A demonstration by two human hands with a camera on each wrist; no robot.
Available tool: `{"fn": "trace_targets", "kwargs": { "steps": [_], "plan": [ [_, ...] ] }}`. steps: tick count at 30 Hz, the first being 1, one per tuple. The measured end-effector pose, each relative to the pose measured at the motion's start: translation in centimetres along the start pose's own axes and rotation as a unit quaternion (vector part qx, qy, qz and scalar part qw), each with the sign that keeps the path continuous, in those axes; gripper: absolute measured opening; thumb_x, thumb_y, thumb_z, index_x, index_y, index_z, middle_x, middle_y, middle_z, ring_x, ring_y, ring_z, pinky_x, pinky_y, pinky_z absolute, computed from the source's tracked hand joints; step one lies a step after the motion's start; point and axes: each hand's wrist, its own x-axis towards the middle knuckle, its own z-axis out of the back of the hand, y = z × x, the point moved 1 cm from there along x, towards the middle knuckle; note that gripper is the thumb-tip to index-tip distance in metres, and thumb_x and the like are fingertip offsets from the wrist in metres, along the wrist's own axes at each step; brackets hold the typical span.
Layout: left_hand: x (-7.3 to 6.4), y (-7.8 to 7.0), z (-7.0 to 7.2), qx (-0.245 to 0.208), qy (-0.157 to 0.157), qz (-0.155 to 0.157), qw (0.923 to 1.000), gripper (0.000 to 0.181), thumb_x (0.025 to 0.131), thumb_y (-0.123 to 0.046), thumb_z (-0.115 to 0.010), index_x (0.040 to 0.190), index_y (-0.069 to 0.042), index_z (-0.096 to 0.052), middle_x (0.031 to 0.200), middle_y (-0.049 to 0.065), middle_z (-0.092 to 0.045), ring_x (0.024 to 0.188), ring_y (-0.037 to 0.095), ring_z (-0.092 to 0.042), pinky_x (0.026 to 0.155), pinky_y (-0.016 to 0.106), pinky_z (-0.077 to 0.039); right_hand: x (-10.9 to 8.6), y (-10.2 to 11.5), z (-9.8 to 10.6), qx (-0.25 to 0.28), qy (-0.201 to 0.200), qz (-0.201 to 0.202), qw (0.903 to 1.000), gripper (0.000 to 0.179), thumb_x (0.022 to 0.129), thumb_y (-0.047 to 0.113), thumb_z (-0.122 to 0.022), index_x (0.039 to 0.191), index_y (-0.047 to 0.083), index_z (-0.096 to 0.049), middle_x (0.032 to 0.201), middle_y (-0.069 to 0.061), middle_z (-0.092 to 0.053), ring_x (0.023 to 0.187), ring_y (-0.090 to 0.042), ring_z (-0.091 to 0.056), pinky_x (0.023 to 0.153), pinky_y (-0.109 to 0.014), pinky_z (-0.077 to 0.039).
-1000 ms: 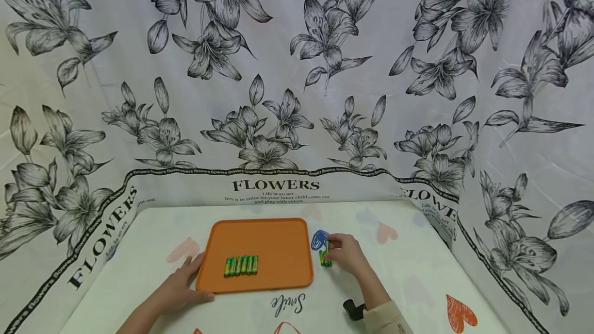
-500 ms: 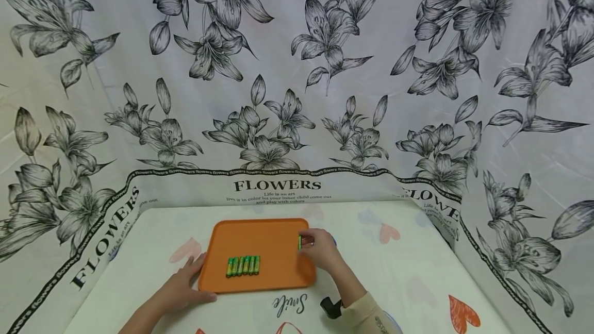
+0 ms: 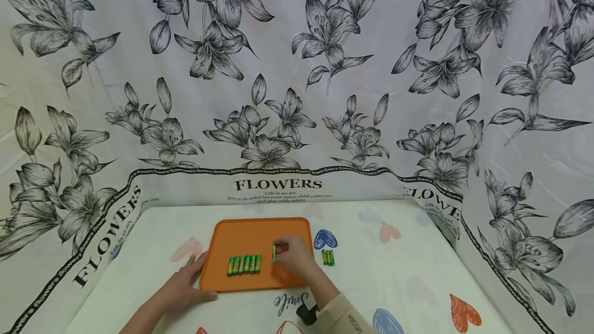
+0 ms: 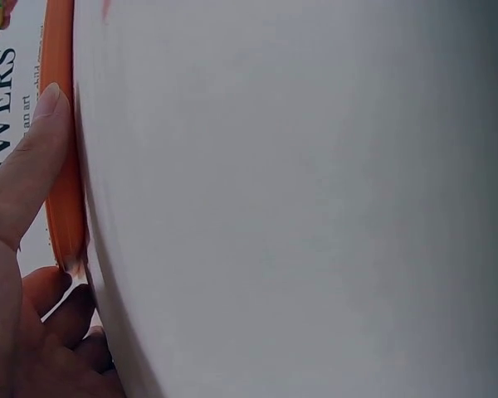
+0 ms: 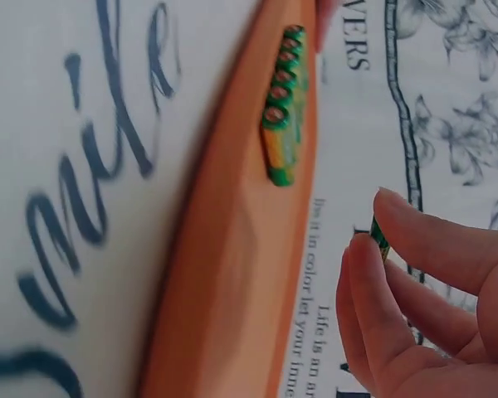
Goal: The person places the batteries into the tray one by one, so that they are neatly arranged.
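An orange tray (image 3: pixel 260 231) lies on the table. My left hand (image 3: pixel 183 285) holds it at the near left corner, thumb along the front edge and fingers at the left side; the left wrist view shows the thumb (image 4: pixel 46 141) against the rim. Over the tray's right half, my right hand (image 3: pixel 295 261) pinches a green battery (image 3: pixel 274 250) between thumb and fingertips. Only a small part of this battery (image 5: pixel 380 240) shows in the right wrist view. Left of that hand, several green and yellow batteries (image 3: pixel 243 265) lie side by side on the tray.
Three more batteries (image 3: pixel 328 257) lie in a row on the tablecloth, right of the tray. The white tablecloth (image 3: pixel 408 251) bears printed hearts and lettering. A flower-printed curtain (image 3: pixel 287 133) rises behind the table and along both sides.
My right hand has picked a battery from the group on the tablecloth and carried it left over the tray. The left hand has kept its place at the tray's corner.
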Motion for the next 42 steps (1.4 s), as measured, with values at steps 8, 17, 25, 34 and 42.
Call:
{"fn": "trace_targets", "kwargs": {
  "steps": [8,17,25,34,42],
  "plan": [
    [0.2,0.2,-0.1,0.008,0.001,0.005,1.0000,0.121,0.070,-0.057,-0.086,0.161,-0.008,-0.022,0.161,0.037,-0.012,0.140,0.067,-0.021,0.104,0.080,-0.027,0.4,-0.4,-2.9,-0.045,0.006,-0.015,0.9989,0.049,0.074,0.004,-0.088,0.120,0.002,-0.072,0.090,0.001,-0.068,0.079,-0.010,-0.059,0.068,-0.027,-0.054],
    [0.2,-0.3,0.1,0.008,0.005,0.012,0.9999,0.122,0.070,-0.057,-0.086,0.161,-0.009,-0.021,0.161,0.037,-0.012,0.141,0.067,-0.020,0.105,0.080,-0.025,0.7,-0.4,-4.1,-0.075,-0.003,-0.017,0.9970,0.052,0.072,0.001,-0.089,0.121,0.001,-0.071,0.088,0.000,-0.066,0.075,-0.008,-0.054,0.066,-0.025,-0.050],
    [0.2,-0.2,0.0,0.002,0.003,0.007,1.0000,0.121,0.071,-0.057,-0.086,0.161,-0.008,-0.021,0.161,0.037,-0.012,0.141,0.067,-0.019,0.105,0.081,-0.024,1.0,-0.4,-4.5,-0.088,0.002,-0.010,0.9961,0.052,0.071,-0.001,-0.089,0.120,0.000,-0.071,0.088,0.001,-0.065,0.076,-0.008,-0.052,0.066,-0.024,-0.048],
    [0.3,0.3,-0.3,-0.002,-0.001,-0.004,1.0000,0.120,0.071,-0.056,-0.086,0.161,-0.008,-0.022,0.160,0.038,-0.013,0.140,0.068,-0.020,0.104,0.081,-0.026,0.6,-0.5,-3.8,-0.057,0.008,-0.014,0.9982,0.074,0.069,0.000,-0.090,0.137,0.005,-0.060,0.088,-0.005,-0.063,0.070,-0.011,-0.050,0.063,-0.026,-0.045],
    [0.2,0.1,0.0,-0.005,0.000,-0.013,0.9999,0.120,0.071,-0.055,-0.086,0.160,-0.006,-0.023,0.161,0.035,-0.015,0.144,0.061,-0.017,0.106,0.079,-0.026,-0.1,-0.4,-0.8,-0.027,-0.006,-0.016,0.9995,0.067,0.076,-0.001,-0.085,0.137,0.007,-0.060,0.121,-0.012,-0.063,0.090,-0.018,-0.060,0.072,-0.033,-0.056]
  ]
}}
